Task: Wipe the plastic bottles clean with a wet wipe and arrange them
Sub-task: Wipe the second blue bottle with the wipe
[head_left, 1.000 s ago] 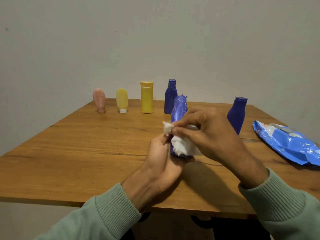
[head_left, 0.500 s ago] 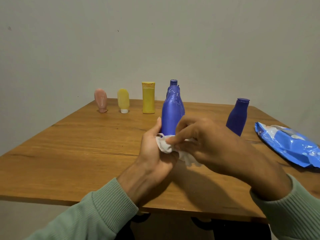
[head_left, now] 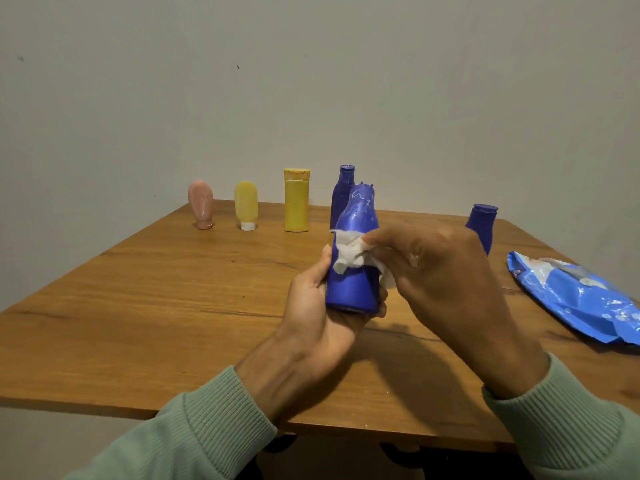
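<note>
My left hand [head_left: 320, 308] grips the base of a blue plastic bottle [head_left: 355, 285], held upright above the table. My right hand [head_left: 440, 271] pinches a crumpled white wet wipe [head_left: 348, 252] and presses it against the bottle's middle. Along the far edge stand a pink tube [head_left: 201, 209], a pale yellow tube [head_left: 246, 209], a yellow bottle [head_left: 296, 200] and a second blue bottle [head_left: 343, 188], partly hidden behind the held one. A third blue bottle [head_left: 482, 225] stands at the right, partly behind my right hand.
A blue wet wipe pack [head_left: 575, 299] lies flat at the right edge of the wooden table [head_left: 156, 299]. A plain wall rises just behind the far edge. My green sleeves reach over the near edge.
The held bottle went from tilted to upright. The wipe slid from its lower part up to its middle, and my right hand moved up with it.
</note>
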### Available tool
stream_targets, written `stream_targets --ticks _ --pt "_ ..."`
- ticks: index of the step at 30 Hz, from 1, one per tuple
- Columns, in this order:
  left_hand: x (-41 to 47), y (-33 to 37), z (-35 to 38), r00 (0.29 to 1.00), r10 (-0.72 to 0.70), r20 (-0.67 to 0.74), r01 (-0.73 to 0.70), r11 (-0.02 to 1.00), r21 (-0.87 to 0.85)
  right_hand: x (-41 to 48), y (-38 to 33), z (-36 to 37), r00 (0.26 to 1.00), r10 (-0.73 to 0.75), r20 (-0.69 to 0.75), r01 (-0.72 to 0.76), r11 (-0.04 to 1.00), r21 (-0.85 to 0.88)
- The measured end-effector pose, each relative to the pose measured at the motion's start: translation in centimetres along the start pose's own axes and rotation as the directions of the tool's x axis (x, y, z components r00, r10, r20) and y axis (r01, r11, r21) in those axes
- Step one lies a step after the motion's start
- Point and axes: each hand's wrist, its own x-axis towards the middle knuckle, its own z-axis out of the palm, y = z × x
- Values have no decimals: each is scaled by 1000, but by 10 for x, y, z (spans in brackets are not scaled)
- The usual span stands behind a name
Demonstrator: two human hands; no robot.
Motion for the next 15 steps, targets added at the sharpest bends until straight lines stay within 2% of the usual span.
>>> stream_targets --ticks 3,6,8,10,12,15 --pt "-2 -1 1 1000 -18 -21 18 1000 -8 -2 -1 5 997 29 -77 -28 999 25" --pt "-1 -2 -1 999 -2 -38 -1 995 -100 -1 -10 2 996 15 90 -27 992 125" --pt "0 -3 -4 999 0 -37 -6 989 -148 0 -14 0 984 -11 178 -11 992 122" --pt "0 -5 -5 1000 5 -24 -6 999 -50 1 -12 0 995 -4 97 -3 997 75" --pt "1 -8 -3 1000 -1 -31 2 1000 29 2 -10 -1 998 56 34 -57 998 23" --pt "-1 -9 0 999 21 -49 -18 998 63 3 -13 -3 983 65 174 -77 995 62"
